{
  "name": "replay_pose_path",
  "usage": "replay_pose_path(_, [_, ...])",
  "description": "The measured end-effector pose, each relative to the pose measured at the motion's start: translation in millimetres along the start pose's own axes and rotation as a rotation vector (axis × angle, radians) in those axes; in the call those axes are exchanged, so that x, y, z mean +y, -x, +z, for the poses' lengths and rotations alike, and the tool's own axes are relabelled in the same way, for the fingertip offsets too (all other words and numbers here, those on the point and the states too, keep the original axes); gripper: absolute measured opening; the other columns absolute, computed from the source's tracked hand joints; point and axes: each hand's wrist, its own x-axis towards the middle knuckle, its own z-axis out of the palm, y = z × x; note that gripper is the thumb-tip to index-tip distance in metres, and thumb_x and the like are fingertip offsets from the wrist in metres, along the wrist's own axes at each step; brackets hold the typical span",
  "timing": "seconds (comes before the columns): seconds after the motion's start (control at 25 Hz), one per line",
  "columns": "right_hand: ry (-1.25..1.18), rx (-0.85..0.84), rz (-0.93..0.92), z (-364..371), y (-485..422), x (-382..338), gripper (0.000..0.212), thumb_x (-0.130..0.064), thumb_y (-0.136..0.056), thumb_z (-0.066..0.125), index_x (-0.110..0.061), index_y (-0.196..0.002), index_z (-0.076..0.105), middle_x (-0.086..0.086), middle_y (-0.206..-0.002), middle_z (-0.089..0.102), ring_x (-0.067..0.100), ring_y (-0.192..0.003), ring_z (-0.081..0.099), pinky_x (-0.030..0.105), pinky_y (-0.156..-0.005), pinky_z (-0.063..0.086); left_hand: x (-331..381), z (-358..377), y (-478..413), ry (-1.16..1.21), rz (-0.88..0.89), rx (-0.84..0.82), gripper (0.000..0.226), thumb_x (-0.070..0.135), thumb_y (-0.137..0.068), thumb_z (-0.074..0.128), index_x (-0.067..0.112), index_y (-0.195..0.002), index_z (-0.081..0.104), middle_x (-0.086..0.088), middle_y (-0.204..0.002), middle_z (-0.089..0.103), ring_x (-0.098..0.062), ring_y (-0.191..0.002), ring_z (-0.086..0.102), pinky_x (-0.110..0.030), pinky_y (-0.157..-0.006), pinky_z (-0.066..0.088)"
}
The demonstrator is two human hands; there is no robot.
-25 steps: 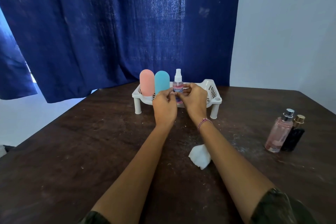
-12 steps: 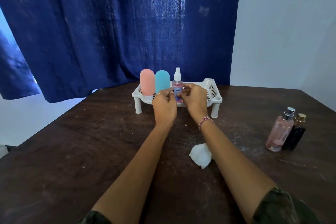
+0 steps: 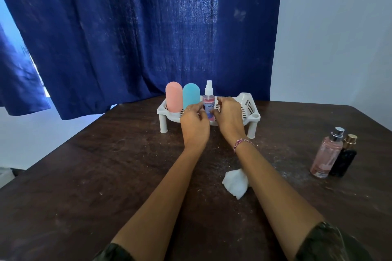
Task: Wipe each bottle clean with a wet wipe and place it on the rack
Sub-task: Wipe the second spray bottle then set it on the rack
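Observation:
A white plastic rack (image 3: 247, 101) stands at the far middle of the table. In it stand a pink bottle (image 3: 174, 96), a blue bottle (image 3: 191, 96) and a small pink spray bottle (image 3: 209, 99), all upright. My left hand (image 3: 194, 126) and my right hand (image 3: 229, 117) flank the spray bottle, fingers loosely apart at its sides, with its lower part showing between them. A crumpled white wet wipe (image 3: 235, 182) lies on the table under my right forearm. At the right stand a pink perfume bottle (image 3: 326, 154) and a black bottle (image 3: 344, 159), side by side.
The dark wooden table (image 3: 84, 176) is scuffed and dusty. A blue curtain (image 3: 127, 27) hangs behind the rack and a white wall is at the right. The rack's right half holds nothing.
My fingers were wrapped over the spray bottle in the rack; now both hands have spread slightly apart from it and more of the bottle shows.

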Motion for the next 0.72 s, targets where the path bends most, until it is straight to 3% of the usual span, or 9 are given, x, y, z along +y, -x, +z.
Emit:
replay_pose_path(0.16, [0.073, -0.001, -0.058, -13, 13, -2, 0.039, -0.018, -0.089, 0.060, -0.007, -0.125, 0.052, 0.013, -0.127, 0.055, 0.024, -0.114, 0.054, 0.033, -0.100, 0.040, 2, -3, 8, -0.043, 0.043, 0.023, 0.031, 0.010, -0.095, 0.051, 0.007, -0.124, 0.059, -0.008, -0.127, 0.060, -0.015, -0.115, 0.056, -0.023, -0.101, 0.039])
replay_pose_path(0.28, [0.062, 0.008, -0.030, -32, 23, -3, 0.039, -0.022, -0.091, 0.055, -0.007, -0.127, 0.051, 0.013, -0.129, 0.054, 0.024, -0.115, 0.054, 0.036, -0.102, 0.042, 11, -12, 23, -0.001, 0.033, 0.027, 0.031, 0.010, -0.094, 0.052, 0.008, -0.124, 0.059, -0.005, -0.126, 0.060, -0.003, -0.107, 0.052, -0.008, -0.091, 0.033])
replay_pose_path(0.44, [0.113, 0.098, -0.103, -70, 46, -2, 0.032, -0.029, -0.096, 0.045, -0.006, -0.110, 0.062, 0.011, -0.113, 0.063, 0.018, -0.098, 0.060, 0.028, -0.086, 0.052, 26, -21, 55, 0.062, 0.083, 0.034, 0.031, 0.009, -0.093, 0.055, 0.008, -0.123, 0.060, -0.004, -0.122, 0.062, 0.002, -0.097, 0.052, -0.001, -0.084, 0.036])
replay_pose_path(0.6, [0.186, 0.100, -0.192, -107, 72, 4, 0.034, -0.032, -0.094, 0.050, -0.004, -0.106, 0.066, 0.010, -0.104, 0.064, 0.017, -0.091, 0.055, 0.019, -0.070, 0.044, 43, -16, 81, 0.073, 0.178, -0.022, 0.028, 0.008, -0.092, 0.056, 0.008, -0.119, 0.062, -0.006, -0.117, 0.065, -0.008, -0.102, 0.059, -0.005, -0.083, 0.040])
replay_pose_path(0.72, [0.191, 0.165, -0.159, -140, 79, 14, 0.031, -0.027, -0.095, 0.048, -0.002, -0.089, 0.066, 0.008, -0.085, 0.056, 0.017, -0.082, 0.051, 0.020, -0.059, 0.031, 64, -3, 100, 0.092, 0.199, -0.084, 0.027, 0.009, -0.091, 0.058, 0.008, -0.117, 0.064, -0.005, -0.116, 0.066, -0.013, -0.105, 0.061, -0.015, -0.089, 0.046])
